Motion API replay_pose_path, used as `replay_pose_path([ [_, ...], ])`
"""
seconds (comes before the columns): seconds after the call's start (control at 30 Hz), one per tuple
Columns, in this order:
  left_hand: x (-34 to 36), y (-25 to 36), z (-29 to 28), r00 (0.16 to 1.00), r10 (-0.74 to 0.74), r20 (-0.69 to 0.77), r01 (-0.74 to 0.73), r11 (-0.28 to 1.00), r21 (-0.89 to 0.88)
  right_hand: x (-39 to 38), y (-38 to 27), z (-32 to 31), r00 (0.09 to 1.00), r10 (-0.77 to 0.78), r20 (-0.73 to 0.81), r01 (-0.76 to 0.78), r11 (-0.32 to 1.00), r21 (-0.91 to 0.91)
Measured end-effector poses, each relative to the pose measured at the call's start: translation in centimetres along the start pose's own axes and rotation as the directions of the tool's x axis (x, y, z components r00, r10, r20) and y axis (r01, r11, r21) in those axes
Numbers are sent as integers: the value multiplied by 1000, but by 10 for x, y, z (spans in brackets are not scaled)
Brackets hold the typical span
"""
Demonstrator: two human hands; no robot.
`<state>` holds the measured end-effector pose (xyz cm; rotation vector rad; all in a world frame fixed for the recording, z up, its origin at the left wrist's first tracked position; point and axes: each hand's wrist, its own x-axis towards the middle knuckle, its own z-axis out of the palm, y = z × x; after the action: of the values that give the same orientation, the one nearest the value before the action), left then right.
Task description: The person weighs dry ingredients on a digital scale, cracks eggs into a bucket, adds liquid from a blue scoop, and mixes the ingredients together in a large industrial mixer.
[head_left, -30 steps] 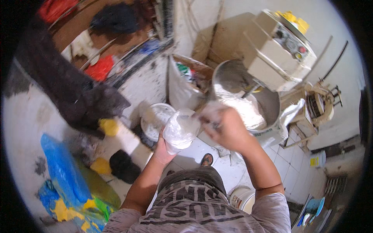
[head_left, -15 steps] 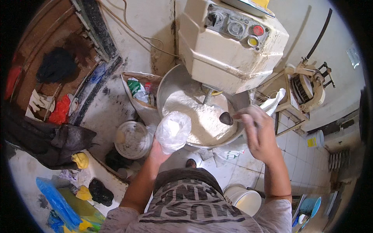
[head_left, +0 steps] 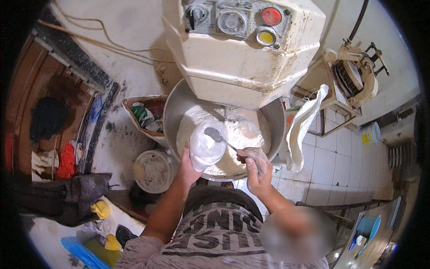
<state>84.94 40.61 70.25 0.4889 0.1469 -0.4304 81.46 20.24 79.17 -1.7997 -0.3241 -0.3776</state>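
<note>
My left hand [head_left: 189, 165] grips a clear plastic bag of white powder [head_left: 205, 154], held upright over the near left part of the mixer's steel bowl [head_left: 277, 130]. In my right hand [head_left: 257, 167] is a metal spoon [head_left: 230, 145], its head inside the mouth of the bag. The bowl holds a mound of white flour [head_left: 246, 132]. The cream mixer head [head_left: 242, 76] hangs over the bowl's back part, its agitator mostly hidden.
Left of the bowl stand an open sack [head_left: 143, 114] and a dusty round bucket [head_left: 152, 172]. A white sack [head_left: 300, 139] flanks the bowl's right, before a hand-cranked press [head_left: 354, 85]. Dark cloth [head_left: 76, 197] lies at lower left.
I have come closer to the mixer and the bag is farther over the bowl. My right hand has moved left, bringing the spoon's head into the bag's mouth.
</note>
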Motion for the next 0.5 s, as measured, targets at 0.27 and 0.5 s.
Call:
replay_pose_path([
  [0.27, 34, 15, 10, 996, 20, 82, -22, 999, 24, 9, 12, 37, 777, 623, -95, -454, 658, 602],
  [0.5, 51, 19, -21, 985, -136, 109, 150, 980, -132, 10, 18, 51, 703, 687, -182, -411, 602, 684],
])
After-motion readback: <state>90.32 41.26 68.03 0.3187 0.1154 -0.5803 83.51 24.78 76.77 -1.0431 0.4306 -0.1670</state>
